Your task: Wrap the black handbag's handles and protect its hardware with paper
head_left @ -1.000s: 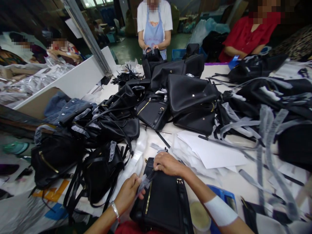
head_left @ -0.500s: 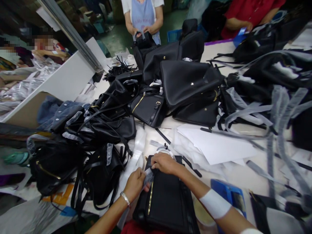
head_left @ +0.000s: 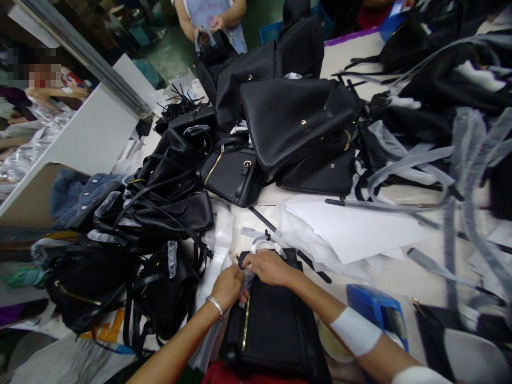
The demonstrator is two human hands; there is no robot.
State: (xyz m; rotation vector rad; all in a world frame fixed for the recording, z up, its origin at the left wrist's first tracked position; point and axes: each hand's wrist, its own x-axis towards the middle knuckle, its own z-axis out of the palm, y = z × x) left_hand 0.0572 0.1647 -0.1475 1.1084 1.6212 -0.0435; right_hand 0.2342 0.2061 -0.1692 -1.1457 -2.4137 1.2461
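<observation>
Head view, left hand (head_left: 227,287) nearer right hand (head_left: 267,268), atop bag (head_left: 276,330)

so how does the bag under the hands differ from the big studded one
The near bag lies flat with a gold zip; the studded bag leans on another bag. The left hand and right hand are at the near bag, not the studded bag. Both are black.

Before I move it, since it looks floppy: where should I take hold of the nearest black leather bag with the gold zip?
Probably the plastic-wrapped loop handle at its far end, from above: the black leather bag lies flat, and the loop protrudes.
</observation>
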